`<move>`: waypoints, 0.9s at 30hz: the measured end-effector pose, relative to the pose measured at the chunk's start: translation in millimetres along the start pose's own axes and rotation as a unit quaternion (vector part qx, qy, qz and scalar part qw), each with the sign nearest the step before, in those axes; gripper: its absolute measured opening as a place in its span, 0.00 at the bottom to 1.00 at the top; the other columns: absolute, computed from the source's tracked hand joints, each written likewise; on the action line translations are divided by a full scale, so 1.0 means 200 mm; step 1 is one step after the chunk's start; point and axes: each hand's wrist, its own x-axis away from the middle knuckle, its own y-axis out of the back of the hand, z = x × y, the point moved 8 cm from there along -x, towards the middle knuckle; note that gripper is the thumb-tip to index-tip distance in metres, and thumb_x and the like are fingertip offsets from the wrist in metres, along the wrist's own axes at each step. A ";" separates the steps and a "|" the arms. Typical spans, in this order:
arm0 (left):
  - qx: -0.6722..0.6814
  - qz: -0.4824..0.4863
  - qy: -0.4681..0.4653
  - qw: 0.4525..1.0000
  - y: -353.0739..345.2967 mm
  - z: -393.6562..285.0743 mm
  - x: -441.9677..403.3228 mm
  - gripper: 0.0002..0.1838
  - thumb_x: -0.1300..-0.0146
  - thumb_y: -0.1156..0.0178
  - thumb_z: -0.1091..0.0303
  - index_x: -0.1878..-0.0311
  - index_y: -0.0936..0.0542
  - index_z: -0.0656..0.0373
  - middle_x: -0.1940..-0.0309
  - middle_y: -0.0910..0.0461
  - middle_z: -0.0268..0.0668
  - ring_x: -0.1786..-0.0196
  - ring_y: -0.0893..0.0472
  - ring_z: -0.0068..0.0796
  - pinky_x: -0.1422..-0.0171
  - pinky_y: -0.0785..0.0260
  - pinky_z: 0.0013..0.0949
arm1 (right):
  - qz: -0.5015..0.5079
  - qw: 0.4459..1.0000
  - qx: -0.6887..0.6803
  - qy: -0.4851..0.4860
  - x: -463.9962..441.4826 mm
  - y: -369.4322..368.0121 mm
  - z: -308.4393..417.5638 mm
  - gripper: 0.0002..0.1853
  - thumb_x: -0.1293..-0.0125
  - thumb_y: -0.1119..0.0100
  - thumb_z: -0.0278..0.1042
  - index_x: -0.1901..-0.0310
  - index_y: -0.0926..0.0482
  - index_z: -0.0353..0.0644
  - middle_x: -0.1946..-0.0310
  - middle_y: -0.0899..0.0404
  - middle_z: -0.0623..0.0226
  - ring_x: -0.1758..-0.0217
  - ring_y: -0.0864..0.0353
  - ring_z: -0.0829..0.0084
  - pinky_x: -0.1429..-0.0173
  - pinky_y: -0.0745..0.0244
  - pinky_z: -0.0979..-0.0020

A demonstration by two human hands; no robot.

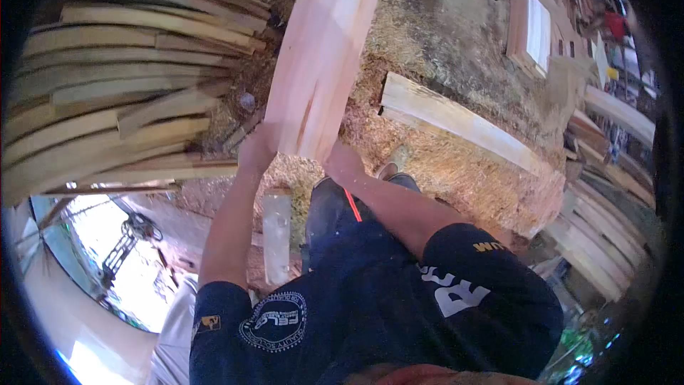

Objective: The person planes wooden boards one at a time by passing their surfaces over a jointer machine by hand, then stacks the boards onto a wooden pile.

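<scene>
A long, wide, pale pinkish board point(324, 57) stretches away from my body and runs out of the top of the view. My left hand point(257, 150) grips its near end at the left edge. At the right edge of the same end, my right hand point(344, 162) is closed round the wood. A darker streak marks the board's face close to this end. The fingertips under the board are hidden.
Stacked planks point(142, 71) fill the left side. A loose plank point(456, 121) lies on the sawdust-covered ground point(456, 189) to the right. More boards point(538, 32) lie at the upper right, others point(595, 242) at the lower right. An upright pale block point(276, 235) is beside my legs.
</scene>
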 end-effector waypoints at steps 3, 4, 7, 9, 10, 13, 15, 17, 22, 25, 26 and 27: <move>-0.025 0.022 -0.009 0.999 0.01 0.00 -0.01 0.27 0.32 0.36 0.51 0.36 0.25 0.56 0.51 0.15 0.58 0.48 0.14 0.60 0.43 0.20 0.56 | -0.011 0.992 0.097 0.080 -0.03 -0.07 0.01 0.13 0.37 0.35 0.38 0.59 0.14 0.36 0.66 0.12 0.52 0.60 0.09 0.48 0.53 0.13 0.50; -0.038 0.034 -0.009 0.999 0.02 0.00 -0.02 0.30 0.34 0.33 0.50 0.34 0.26 0.56 0.50 0.14 0.57 0.47 0.14 0.59 0.41 0.20 0.55 | -0.010 0.988 0.123 0.095 -0.03 -0.10 0.01 0.13 0.37 0.35 0.38 0.59 0.14 0.36 0.66 0.12 0.52 0.60 0.09 0.48 0.53 0.13 0.49; -0.096 0.097 0.023 0.990 0.10 -0.07 -0.02 0.38 0.40 0.25 0.51 0.32 0.28 0.58 0.44 0.15 0.55 0.42 0.14 0.55 0.37 0.20 0.50 | 0.039 0.981 0.156 0.107 -0.04 -0.14 0.03 0.14 0.37 0.33 0.39 0.58 0.13 0.36 0.64 0.11 0.52 0.56 0.08 0.51 0.50 0.14 0.50; 0.038 0.108 -0.096 0.989 0.12 -0.11 -0.06 0.40 0.42 0.23 0.53 0.31 0.28 0.61 0.41 0.16 0.53 0.39 0.15 0.51 0.34 0.22 0.46 | 0.084 0.974 0.141 0.159 -0.04 -0.08 0.05 0.19 0.38 0.29 0.43 0.53 0.14 0.37 0.59 0.11 0.50 0.51 0.09 0.51 0.46 0.15 0.51; 0.106 0.113 -0.154 0.976 0.13 -0.12 -0.08 0.42 0.43 0.21 0.54 0.30 0.28 0.62 0.40 0.16 0.52 0.38 0.16 0.50 0.32 0.23 0.45 | 0.087 0.980 0.090 0.157 -0.03 -0.02 0.05 0.22 0.38 0.27 0.45 0.49 0.15 0.37 0.56 0.11 0.49 0.49 0.10 0.51 0.43 0.16 0.52; 0.241 0.084 -0.120 0.960 0.25 -0.25 -0.30 0.44 0.38 0.23 0.54 0.26 0.33 0.64 0.38 0.17 0.46 0.38 0.18 0.44 0.31 0.26 0.42 | -0.029 0.970 -0.233 0.057 -0.14 0.26 -0.02 0.37 0.42 0.23 0.56 0.38 0.20 0.39 0.47 0.14 0.46 0.41 0.14 0.50 0.36 0.20 0.55; 0.368 0.071 -0.122 0.919 0.23 -0.29 -0.61 0.44 0.36 0.25 0.51 0.25 0.34 0.65 0.37 0.19 0.43 0.37 0.20 0.39 0.31 0.27 0.39 | -0.094 0.938 -0.324 0.081 -0.39 0.34 -0.06 0.49 0.46 0.22 0.66 0.31 0.26 0.37 0.41 0.16 0.44 0.35 0.17 0.49 0.31 0.23 0.56; 0.478 0.108 -0.072 0.868 0.24 -0.37 -0.91 0.44 0.33 0.28 0.48 0.24 0.35 0.64 0.36 0.20 0.41 0.37 0.21 0.36 0.31 0.28 0.38 | -0.064 0.904 -0.390 0.163 -0.56 0.59 0.01 0.49 0.43 0.21 0.60 0.29 0.29 0.32 0.42 0.16 0.45 0.36 0.16 0.57 0.31 0.23 0.60; 0.462 0.125 -0.021 0.877 0.38 -0.66 -1.14 0.40 0.29 0.33 0.48 0.24 0.33 0.65 0.34 0.21 0.48 0.35 0.20 0.41 0.29 0.28 0.44 | -0.043 0.828 -0.557 0.046 -0.70 0.84 -0.01 0.52 0.46 0.19 0.60 0.30 0.31 0.29 0.38 0.19 0.45 0.35 0.17 0.56 0.30 0.24 0.59; 0.418 0.104 -0.031 0.902 0.46 -0.72 -1.12 0.40 0.32 0.30 0.50 0.26 0.32 0.64 0.39 0.19 0.44 0.41 0.18 0.37 0.37 0.25 0.42 | -0.164 0.896 -0.411 0.031 -0.72 0.88 -0.02 0.55 0.49 0.17 0.62 0.30 0.31 0.28 0.39 0.17 0.44 0.36 0.16 0.54 0.31 0.23 0.58; 0.419 0.115 -0.032 0.900 0.46 -0.73 -1.14 0.42 0.34 0.27 0.50 0.25 0.32 0.65 0.37 0.19 0.43 0.38 0.19 0.37 0.34 0.27 0.43 | -0.164 0.897 -0.410 0.028 -0.76 0.85 -0.03 0.54 0.50 0.16 0.61 0.32 0.29 0.28 0.41 0.17 0.44 0.37 0.16 0.52 0.31 0.22 0.58; 0.422 0.116 -0.030 0.899 0.45 -0.72 -1.13 0.43 0.35 0.26 0.50 0.25 0.32 0.65 0.36 0.19 0.43 0.36 0.20 0.37 0.32 0.28 0.42 | -0.160 0.898 -0.409 0.022 -0.79 0.81 -0.04 0.52 0.51 0.16 0.60 0.34 0.27 0.28 0.43 0.16 0.44 0.38 0.16 0.50 0.31 0.22 0.58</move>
